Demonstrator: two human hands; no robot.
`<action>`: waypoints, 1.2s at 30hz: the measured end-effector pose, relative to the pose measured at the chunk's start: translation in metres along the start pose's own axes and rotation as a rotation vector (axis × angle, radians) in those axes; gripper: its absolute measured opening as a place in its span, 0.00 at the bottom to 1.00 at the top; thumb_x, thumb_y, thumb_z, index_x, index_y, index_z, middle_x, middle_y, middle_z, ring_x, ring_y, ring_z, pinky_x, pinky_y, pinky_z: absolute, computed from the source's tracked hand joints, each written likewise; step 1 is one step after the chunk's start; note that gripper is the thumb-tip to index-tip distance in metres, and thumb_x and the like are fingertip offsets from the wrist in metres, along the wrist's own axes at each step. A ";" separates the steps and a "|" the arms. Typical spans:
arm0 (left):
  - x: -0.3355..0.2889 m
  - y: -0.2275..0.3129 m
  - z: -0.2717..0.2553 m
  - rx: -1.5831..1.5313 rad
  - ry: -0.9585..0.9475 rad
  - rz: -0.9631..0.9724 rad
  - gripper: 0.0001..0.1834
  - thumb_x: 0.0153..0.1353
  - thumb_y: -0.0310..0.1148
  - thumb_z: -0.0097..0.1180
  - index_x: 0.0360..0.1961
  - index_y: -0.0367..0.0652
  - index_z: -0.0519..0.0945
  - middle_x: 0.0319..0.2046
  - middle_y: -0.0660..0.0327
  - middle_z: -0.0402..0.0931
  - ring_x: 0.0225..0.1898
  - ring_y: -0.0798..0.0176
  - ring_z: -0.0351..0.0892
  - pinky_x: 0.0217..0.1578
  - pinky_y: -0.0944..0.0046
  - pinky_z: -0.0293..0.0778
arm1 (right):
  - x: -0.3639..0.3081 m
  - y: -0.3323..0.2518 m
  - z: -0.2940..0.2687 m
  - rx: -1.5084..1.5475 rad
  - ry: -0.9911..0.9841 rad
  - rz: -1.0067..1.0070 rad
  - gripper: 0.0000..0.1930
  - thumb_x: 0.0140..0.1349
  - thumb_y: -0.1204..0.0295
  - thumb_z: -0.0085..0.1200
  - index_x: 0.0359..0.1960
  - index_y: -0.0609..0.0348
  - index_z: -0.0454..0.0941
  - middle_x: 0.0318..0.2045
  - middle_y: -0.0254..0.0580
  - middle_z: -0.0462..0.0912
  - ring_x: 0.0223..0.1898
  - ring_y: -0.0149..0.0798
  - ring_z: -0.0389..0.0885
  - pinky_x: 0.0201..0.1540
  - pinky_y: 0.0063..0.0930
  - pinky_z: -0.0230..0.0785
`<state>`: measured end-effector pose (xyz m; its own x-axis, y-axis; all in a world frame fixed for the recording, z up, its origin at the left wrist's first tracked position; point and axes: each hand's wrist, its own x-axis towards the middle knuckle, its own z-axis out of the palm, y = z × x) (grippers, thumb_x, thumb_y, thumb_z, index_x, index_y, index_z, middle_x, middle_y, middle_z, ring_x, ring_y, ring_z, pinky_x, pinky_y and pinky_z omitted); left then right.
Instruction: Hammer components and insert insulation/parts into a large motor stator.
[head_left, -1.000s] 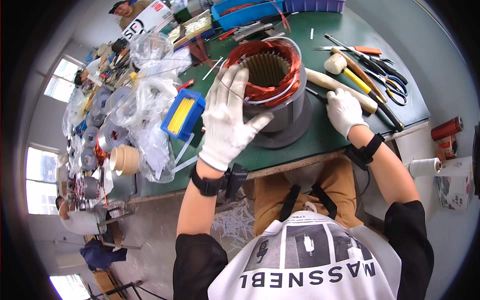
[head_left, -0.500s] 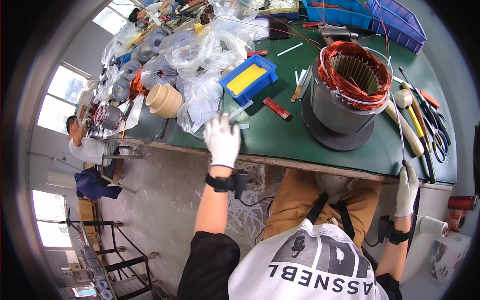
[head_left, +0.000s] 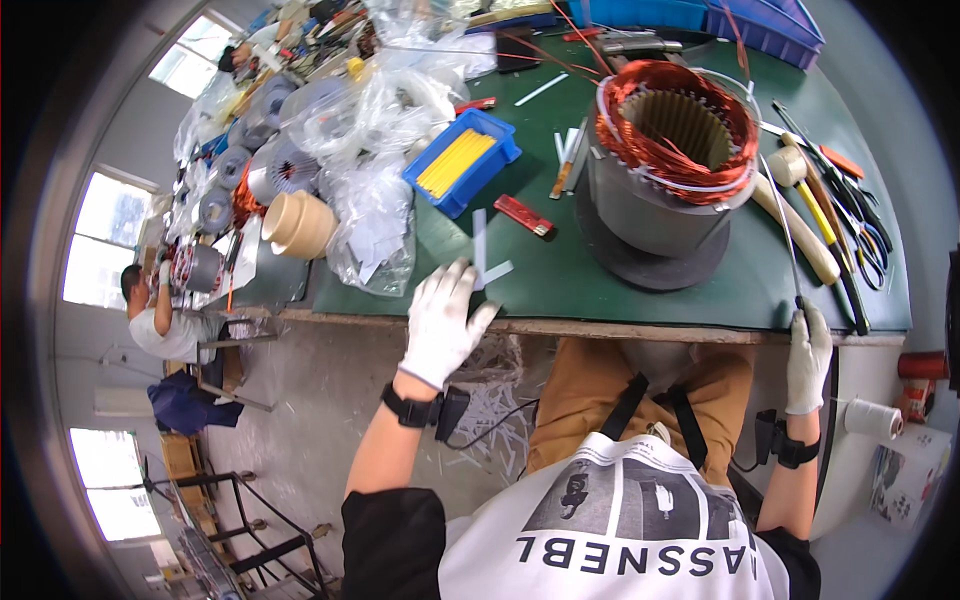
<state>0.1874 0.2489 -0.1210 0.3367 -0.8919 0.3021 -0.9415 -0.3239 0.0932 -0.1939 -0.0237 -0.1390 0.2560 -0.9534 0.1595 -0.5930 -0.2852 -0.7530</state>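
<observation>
My left hand (head_left: 443, 322), in a white glove, is open at the table's front edge, its fingers apart. Just beyond its fingertips lie two white insulation strips, an upright strip (head_left: 480, 240) and a slanted strip (head_left: 497, 272), their near ends close together. My right hand (head_left: 808, 355), also gloved, is closed round the dark lower end of a thin metal rod (head_left: 783, 215), which points away over the table. Between the hands, farther back, a grey motor stator (head_left: 655, 205) stands on a dark round base (head_left: 650, 275). Copper windings (head_left: 615, 100) ring its top.
A blue bin (head_left: 508, 150) holds yellow strips; a red lighter (head_left: 525, 216) lies beside it. Right of the stator are a mallet (head_left: 785, 168), wooden handles and scissors (head_left: 872, 262). Plastic bags (head_left: 375, 200) and a beige tape roll (head_left: 298, 225) crowd the left. Another person (head_left: 160, 320) works far left.
My left hand has come back toward the table edge, thumb spreading out. The two white strips have shifted and turned. My right hand still grips the rod. The view has swung slightly.
</observation>
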 end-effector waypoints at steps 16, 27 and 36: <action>0.157 0.101 -0.050 -0.185 0.431 0.576 0.42 0.47 0.59 0.60 0.56 0.38 0.70 0.56 0.49 0.68 0.58 0.44 0.66 0.59 0.47 0.61 | -0.070 -0.068 -0.039 -0.064 0.022 -0.355 0.24 0.55 0.89 0.42 0.54 0.61 0.74 0.28 0.46 0.73 0.27 0.38 0.75 0.33 0.28 0.68; 0.167 0.134 -0.038 -0.150 0.389 0.533 0.38 0.33 0.51 0.70 0.47 0.45 0.74 0.40 0.56 0.73 0.45 0.50 0.71 0.57 0.43 0.58 | -0.071 -0.129 -0.074 -0.662 0.055 -0.568 0.24 0.44 0.86 0.54 0.46 0.53 0.81 0.24 0.41 0.71 0.24 0.41 0.74 0.25 0.31 0.68; 0.158 0.164 -0.042 0.006 0.404 0.317 0.39 0.36 0.52 0.71 0.48 0.43 0.73 0.43 0.54 0.73 0.49 0.44 0.69 0.56 0.43 0.60 | -0.068 -0.127 -0.077 -0.725 0.070 -0.621 0.27 0.43 0.83 0.55 0.49 0.51 0.79 0.24 0.40 0.69 0.25 0.39 0.72 0.25 0.30 0.66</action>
<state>0.0857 0.0680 -0.0183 0.0007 -0.7538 0.6571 -0.9959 -0.0602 -0.0680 -0.1944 0.0699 -0.0049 0.6519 -0.6082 0.4529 -0.7009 -0.7112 0.0539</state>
